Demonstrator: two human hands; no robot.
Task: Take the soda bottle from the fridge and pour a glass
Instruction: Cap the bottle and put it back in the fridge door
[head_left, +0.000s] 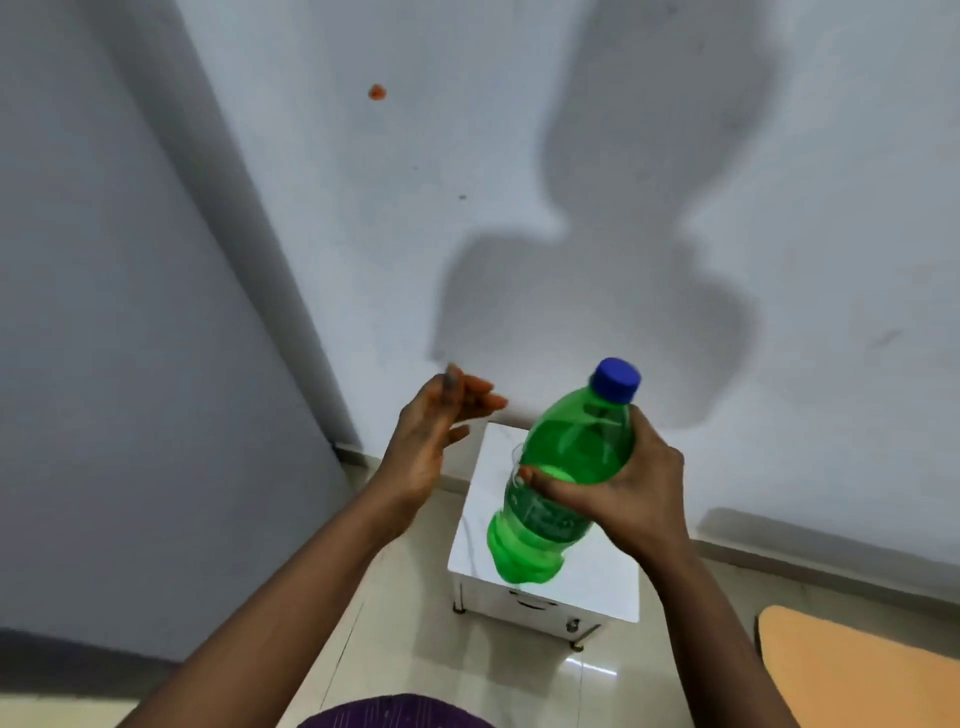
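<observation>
Right hand (618, 488): closed around the middle of the soda bottle (563, 473), thumb across the near face just above the label, fingers wrapped behind and mostly hidden. Carries the bottle in the air, tilted, cap end up and away from the person, base down and toward them.

Left hand (434, 426): open, fingers spread and slightly curled, palm turned toward the bottle; holds nothing. Near the bottle's shoulder but apart from it.

Soda bottle: green translucent plastic, blue screw cap (616, 380) in place, printed label band on the lower body. Held clear above a small white table (478, 525), not resting on it. Liquid appears to fill most of the body, so likely moderately heavy for one hand. The wall is thin plastic and will probably give under a hard squeeze; if it is chilled, the surface may be damp and slick, though no moisture can be made out. Best taken at the waist, as now, with the free hand on the cap for unscrewing; contents may fizz if shaken.

Small white table: square top, short legs, a drawer front with a lock on the near side; stands on a glossy tiled floor (415, 639) against a pale wall (519, 156).

Not seen: any glass, nor a fridge identified with certainty. Pouring is judged not yet begun.
</observation>
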